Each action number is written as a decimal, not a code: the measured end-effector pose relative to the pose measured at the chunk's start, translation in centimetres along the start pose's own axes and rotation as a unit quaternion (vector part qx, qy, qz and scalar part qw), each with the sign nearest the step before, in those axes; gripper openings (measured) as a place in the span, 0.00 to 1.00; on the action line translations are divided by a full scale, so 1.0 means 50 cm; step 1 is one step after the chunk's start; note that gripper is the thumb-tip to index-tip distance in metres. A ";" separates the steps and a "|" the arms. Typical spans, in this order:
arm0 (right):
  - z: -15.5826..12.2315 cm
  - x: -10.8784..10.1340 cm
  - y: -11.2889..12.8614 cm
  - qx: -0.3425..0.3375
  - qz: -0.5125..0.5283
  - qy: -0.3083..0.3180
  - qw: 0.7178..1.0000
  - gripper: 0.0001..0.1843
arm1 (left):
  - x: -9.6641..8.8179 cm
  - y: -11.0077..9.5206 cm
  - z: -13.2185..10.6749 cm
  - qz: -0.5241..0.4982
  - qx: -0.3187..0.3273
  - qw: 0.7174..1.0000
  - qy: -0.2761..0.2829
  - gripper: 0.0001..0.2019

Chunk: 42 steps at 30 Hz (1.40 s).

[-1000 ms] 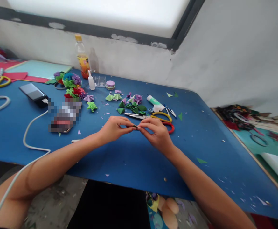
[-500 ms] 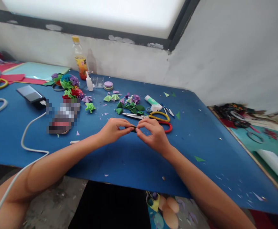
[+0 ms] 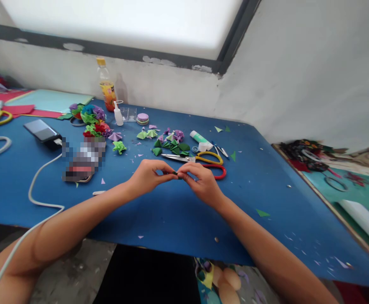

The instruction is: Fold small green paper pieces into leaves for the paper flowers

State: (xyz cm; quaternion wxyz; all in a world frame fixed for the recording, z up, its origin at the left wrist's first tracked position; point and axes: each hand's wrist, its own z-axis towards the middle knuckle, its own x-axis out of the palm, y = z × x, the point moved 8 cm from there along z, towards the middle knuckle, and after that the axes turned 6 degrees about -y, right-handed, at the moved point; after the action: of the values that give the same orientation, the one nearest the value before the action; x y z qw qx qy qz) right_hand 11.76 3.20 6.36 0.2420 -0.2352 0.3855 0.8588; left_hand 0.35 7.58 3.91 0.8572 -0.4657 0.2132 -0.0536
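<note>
My left hand [image 3: 149, 175] and my right hand [image 3: 200, 181] meet over the middle of the blue table [image 3: 172, 211]. Both pinch one small dark green folded paper piece [image 3: 175, 173] between thumbs and fingertips, and most of it is hidden by the fingers. Just behind the hands lie scissors with yellow and red handles [image 3: 203, 162]. Beyond them sits a cluster of folded green and purple paper pieces [image 3: 171, 143].
A glue tube [image 3: 199, 138], a small white bottle [image 3: 118, 115], a drink bottle [image 3: 106, 86] and paper flowers [image 3: 91, 118] stand further back. A phone [image 3: 42, 131] with a white cable [image 3: 39, 185] lies at the left. Paper scraps dot the table.
Both hands keep pinching the green piece with only slight finger shifts. The view has tilted a little, so everything sits slightly lower in the picture.
</note>
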 end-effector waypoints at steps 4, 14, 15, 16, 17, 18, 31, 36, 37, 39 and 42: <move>0.002 0.007 -0.009 0.052 0.050 0.018 0.997 0.12 | 0.003 0.002 -0.005 0.010 -0.026 1.000 0.004 0.08; -0.006 0.023 -0.020 0.115 0.086 0.041 0.989 0.07 | 0.021 -0.007 -0.019 0.058 0.036 0.998 0.009 0.12; -0.006 0.022 -0.024 0.119 0.089 0.034 0.988 0.07 | 0.020 -0.015 -0.019 0.063 0.061 0.996 0.010 0.12; -0.006 0.020 -0.028 0.124 0.092 0.026 0.988 0.08 | 0.018 -0.022 -0.020 0.067 0.083 0.994 0.014 0.10; -0.006 0.017 -0.032 0.129 0.094 0.016 0.987 0.09 | 0.018 -0.027 -0.020 0.071 0.101 0.992 0.020 0.09; -0.006 0.014 -0.036 0.135 0.094 0.005 0.986 0.10 | 0.018 -0.032 -0.021 0.075 0.114 0.990 0.026 0.08; 0.002 -0.019 0.000 0.014 -0.043 -0.041 0.998 0.03 | -0.005 -0.016 -0.012 0.061 0.043 0.997 -0.038 0.11; 0.000 -0.018 0.012 -0.054 -0.120 -0.038 0.991 0.03 | 0.000 -0.015 -0.009 0.055 0.047 0.997 -0.019 0.11; -0.001 -0.016 0.013 -0.063 -0.128 -0.033 0.989 0.03 | -0.001 -0.017 -0.009 0.055 0.053 0.997 -0.022 0.09; -0.003 -0.009 0.014 -0.075 -0.136 -0.021 0.988 0.04 | -0.002 -0.020 -0.009 0.059 0.067 0.996 -0.025 0.06; -0.007 0.001 0.014 -0.077 -0.126 -0.006 0.989 0.05 | -0.001 -0.019 -0.012 0.066 0.075 0.995 -0.023 0.04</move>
State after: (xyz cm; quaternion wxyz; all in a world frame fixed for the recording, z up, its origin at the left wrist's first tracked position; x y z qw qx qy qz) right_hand 11.37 2.52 6.50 0.3319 -0.2946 0.2837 0.8500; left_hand 0.18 6.62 4.42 0.8960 -0.3866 0.2186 -0.0019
